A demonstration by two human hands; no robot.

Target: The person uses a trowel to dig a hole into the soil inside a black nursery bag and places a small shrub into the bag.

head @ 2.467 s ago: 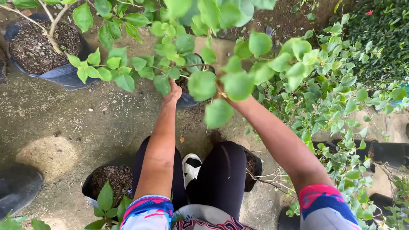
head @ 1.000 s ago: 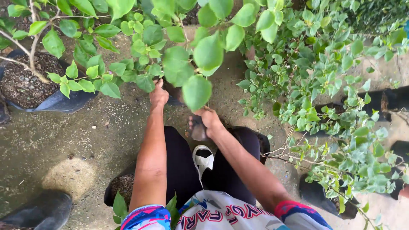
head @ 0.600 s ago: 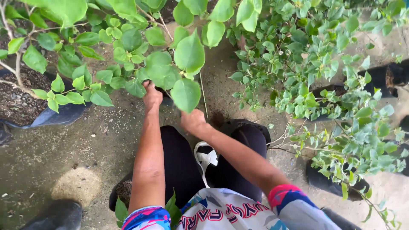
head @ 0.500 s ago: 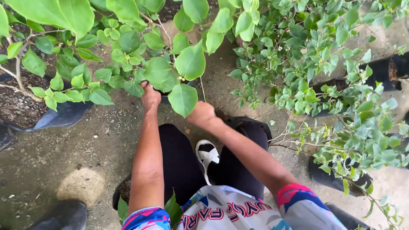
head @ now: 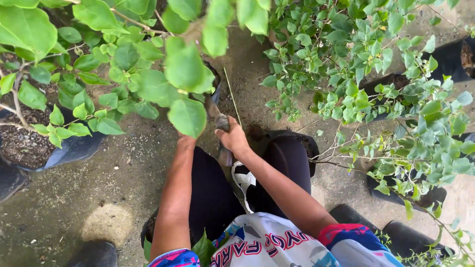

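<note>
Head view, looking straight down: the person crouches on a damp concrete floor (head: 74,198) among potted shrubs, both arms stretched forward between dark-trousered knees. The right hand (head: 232,138) is closed around a short grey handle (head: 225,141), the fingers wrapped tight and the tool's lower end showing just below the fist; it looks like a small hand tool, though its working end is lost under the foliage. Just above that fist a thin green stem (head: 231,94) rises toward a black grow bag (head: 213,84) straight ahead, the one both arms point to, so the grip seems set for working at the plant's base. The left hand (head: 187,136) is hidden behind a large leaf (head: 187,116); only the wrist shows, and I cannot tell whether its fingers are spread or gripping, though the arm reaches toward the same bag, as if to steady it. Another black bag of soil (head: 29,148) sits well off to the left, and bushy plants (head: 386,99) crowd the right
</note>
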